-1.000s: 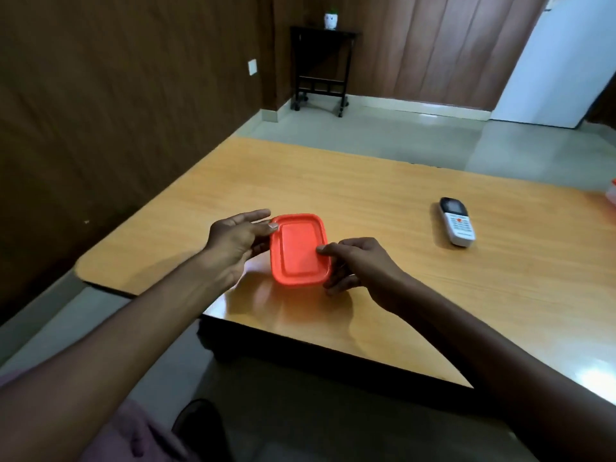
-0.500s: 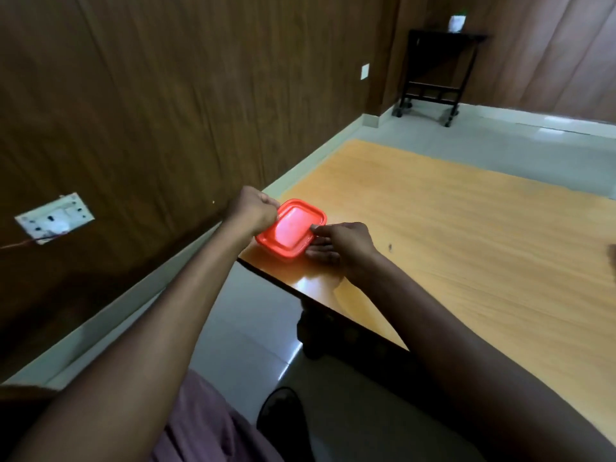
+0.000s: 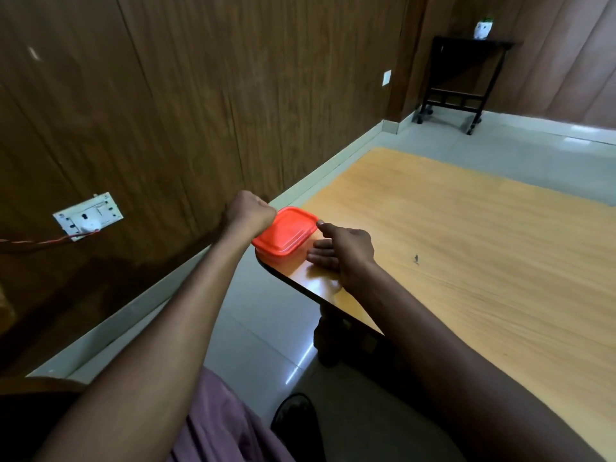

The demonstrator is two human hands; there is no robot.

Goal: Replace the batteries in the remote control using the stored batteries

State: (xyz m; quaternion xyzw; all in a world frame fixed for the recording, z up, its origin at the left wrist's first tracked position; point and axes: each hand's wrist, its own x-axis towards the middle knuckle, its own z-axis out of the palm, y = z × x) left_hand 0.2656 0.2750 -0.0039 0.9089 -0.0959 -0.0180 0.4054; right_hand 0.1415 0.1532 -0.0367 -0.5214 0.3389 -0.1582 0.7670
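Observation:
An orange-red lidded box (image 3: pixel 286 231) sits at the near left corner of the wooden table (image 3: pixel 466 245), close to its edge. My left hand (image 3: pixel 248 211) grips the box's left rim with curled fingers. My right hand (image 3: pixel 346 245) stands on its edge at the box's right side. One fingertip touches the far right corner of the lid, and the other fingers lie straight along the table against the box. The lid looks shut. The remote control and any batteries are out of view.
A wood-panelled wall runs along the left with a white socket plate (image 3: pixel 87 215) and a red wire. A black side table (image 3: pixel 463 75) with a white pot (image 3: pixel 482 28) stands in the far corner. A small dark speck (image 3: pixel 416 259) lies on the tabletop.
The view has swung left, so the remote has left the frame. My left hand has curled round the box's rim. My right hand's fingers have straightened beside the box.

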